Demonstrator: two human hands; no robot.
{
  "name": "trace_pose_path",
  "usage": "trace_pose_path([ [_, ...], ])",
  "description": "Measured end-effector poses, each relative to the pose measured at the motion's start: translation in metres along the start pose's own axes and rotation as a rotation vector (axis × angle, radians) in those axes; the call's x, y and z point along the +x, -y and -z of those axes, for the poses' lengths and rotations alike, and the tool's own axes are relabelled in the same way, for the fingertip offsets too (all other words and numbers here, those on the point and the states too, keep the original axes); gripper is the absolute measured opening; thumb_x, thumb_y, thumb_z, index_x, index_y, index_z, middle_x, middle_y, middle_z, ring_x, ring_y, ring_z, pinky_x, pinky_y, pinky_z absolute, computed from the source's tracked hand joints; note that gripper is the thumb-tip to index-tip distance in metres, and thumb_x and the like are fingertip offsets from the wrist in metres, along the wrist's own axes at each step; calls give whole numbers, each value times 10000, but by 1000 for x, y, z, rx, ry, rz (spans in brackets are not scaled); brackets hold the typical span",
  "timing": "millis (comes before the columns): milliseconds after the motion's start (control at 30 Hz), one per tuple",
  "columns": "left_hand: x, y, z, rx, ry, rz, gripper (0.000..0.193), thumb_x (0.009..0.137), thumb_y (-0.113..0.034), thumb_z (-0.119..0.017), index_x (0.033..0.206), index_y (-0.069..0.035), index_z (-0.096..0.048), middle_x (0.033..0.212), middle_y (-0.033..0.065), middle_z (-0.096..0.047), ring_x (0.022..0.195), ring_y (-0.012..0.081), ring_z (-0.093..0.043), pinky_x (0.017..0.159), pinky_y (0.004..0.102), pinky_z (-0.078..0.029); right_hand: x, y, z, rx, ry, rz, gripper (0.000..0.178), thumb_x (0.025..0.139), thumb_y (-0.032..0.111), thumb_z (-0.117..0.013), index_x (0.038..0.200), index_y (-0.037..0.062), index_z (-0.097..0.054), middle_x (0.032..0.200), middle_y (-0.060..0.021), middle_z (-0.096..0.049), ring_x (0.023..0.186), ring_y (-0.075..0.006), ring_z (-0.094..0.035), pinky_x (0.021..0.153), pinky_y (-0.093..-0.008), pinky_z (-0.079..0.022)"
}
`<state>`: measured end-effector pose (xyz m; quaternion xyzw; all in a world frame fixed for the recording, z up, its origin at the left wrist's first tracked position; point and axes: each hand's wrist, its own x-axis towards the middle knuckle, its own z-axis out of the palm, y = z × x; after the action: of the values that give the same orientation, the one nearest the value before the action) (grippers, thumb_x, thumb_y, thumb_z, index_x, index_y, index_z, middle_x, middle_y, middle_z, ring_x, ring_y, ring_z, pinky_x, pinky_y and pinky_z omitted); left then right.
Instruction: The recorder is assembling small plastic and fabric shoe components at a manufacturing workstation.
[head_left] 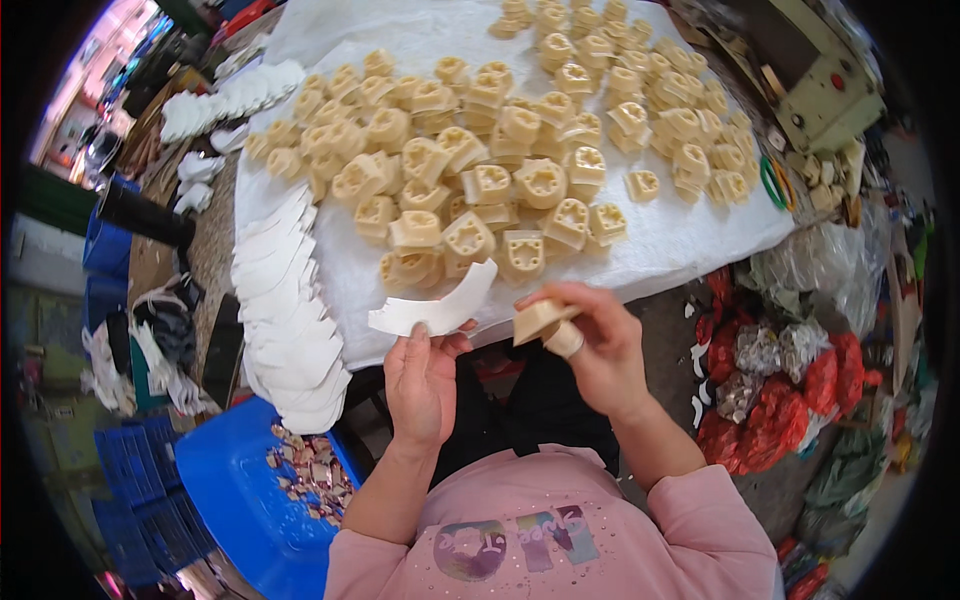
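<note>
A curved white strip (436, 305), paper-like, is pinched between the thumb and fingers of my left hand (423, 375) at the table's front edge. My right hand (605, 350) grips a cream-coloured molded block (537, 320), tilted, just right of the strip and apart from it. A pale band shows on a finger of that hand. Beyond both hands, many similar cream molded pieces (470, 238) with hollows in their faces lie heaped on the white-covered table (650, 245). Overlapping curved white strips (285, 300) are fanned along the table's left side.
At lower left stands a blue tub (230, 490) with small shiny pieces (310, 470). Red bags (780, 410) and clear plastic (825, 265) lie to the right. A beige machine (830, 90) stands at far right. More white strips (230, 98) sit at far left.
</note>
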<state>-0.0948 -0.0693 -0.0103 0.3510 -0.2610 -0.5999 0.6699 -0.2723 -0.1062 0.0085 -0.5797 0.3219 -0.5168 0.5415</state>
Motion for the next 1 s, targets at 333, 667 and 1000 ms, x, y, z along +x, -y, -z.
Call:
trace_pose_path([
  [333,-34,-21,-1,-6,-85,9,387,963,-142,-360,1244,117,-424,1227,180,-507,1072,213,-536,897,341,-442,8,-24,-52,-322,98,582,459,671,-130,-601,1093,49,-577,1011,-123,-590,870,-287,-574,714,-350,-488],
  [667,-44,-25,-2,205,-16,28,420,952,-151,-362,1255,139,-388,1242,196,-489,1129,232,-514,974,354,-397,6,-24,-57,-380,64,691,426,653,-112,-613,1056,26,-596,991,-118,-595,849,-293,-560,698,-348,-479],
  [1000,-43,-18,1,533,15,-261,379,964,-163,-377,1172,133,-489,1137,184,-579,1015,169,-563,875,286,-438,8,-31,-55,-639,-8,756,340,647,25,-649,978,85,-599,918,-25,-619,761,-215,-465,715,-373,-280],
])
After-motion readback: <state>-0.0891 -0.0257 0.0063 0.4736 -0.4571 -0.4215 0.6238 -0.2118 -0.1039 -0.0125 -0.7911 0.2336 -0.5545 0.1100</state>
